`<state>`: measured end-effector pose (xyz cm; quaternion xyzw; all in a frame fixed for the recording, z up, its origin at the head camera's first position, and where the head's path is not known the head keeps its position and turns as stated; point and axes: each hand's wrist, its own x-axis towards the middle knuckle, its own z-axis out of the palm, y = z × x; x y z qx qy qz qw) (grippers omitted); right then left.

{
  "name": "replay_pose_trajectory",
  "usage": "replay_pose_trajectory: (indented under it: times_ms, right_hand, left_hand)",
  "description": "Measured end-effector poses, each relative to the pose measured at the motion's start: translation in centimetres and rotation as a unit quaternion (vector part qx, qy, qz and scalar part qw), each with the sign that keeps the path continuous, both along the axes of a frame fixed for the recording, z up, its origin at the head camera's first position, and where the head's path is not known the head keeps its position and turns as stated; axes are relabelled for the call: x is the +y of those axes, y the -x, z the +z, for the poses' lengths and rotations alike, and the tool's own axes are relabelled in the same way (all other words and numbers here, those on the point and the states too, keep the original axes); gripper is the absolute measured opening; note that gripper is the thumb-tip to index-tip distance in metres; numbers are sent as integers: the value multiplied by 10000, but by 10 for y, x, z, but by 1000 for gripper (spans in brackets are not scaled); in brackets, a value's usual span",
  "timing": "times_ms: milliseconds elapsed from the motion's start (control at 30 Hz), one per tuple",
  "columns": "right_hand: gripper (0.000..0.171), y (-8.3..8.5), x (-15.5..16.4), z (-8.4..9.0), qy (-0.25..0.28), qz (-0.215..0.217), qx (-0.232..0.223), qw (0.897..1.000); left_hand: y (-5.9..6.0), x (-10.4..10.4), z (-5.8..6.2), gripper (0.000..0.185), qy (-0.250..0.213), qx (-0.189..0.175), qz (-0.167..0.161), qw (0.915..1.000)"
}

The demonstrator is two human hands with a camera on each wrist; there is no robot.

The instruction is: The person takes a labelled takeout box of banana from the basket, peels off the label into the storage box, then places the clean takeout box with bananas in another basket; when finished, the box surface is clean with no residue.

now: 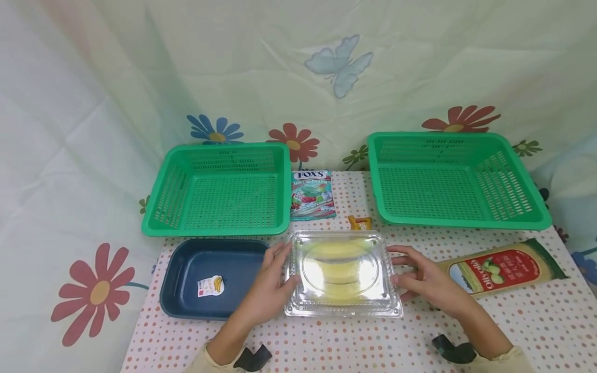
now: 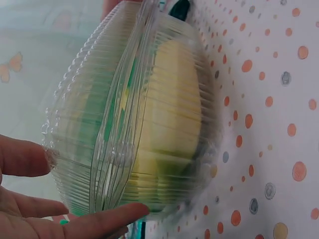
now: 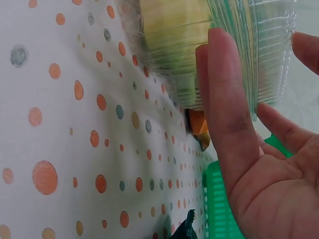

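Observation:
A clear plastic clamshell box with yellow, banana-like fruit inside is in front of me, its lid down. My left hand is at the box's left side, thumb near the lid edge and fingers extended along the side. On the opposite side, my right hand has its fairly straight fingers against the box wall, the thumb by the top edge. In both wrist views the ribbed side walls and flanged seam show between thumb and fingers. Whether the underside rests fully on the table cannot be told.
Two green baskets stand at the back. A dark blue tray with a banana-picture label is at left. Behind the box lie a FOX'S candy bag and a small orange packet. An Olivoila pasta pack lies right.

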<state>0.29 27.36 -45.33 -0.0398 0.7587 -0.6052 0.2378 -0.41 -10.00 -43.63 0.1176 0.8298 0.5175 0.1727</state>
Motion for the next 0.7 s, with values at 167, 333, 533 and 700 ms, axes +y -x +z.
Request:
replay_pose_trajectory:
  times_ms: [167,333,533,700]
  right_hand:
    - [63,-3,0,1,-69,-62,89,9999]
    - [57,-2,0,6,154,-26,257,9995]
    - [57,6,7,15,1095,456,397,9921]
    - [62,15,1,25,1795,776,533,9792]
  left_hand:
    - [0,1,0,70,-98,72,8,9999]
    - [-2,-3,7,69,-231,-50,29,9997]
    - [-7,-11,22,69,-327,-112,21,9994]
    - [-9,-19,40,69,-357,55,182,9992]
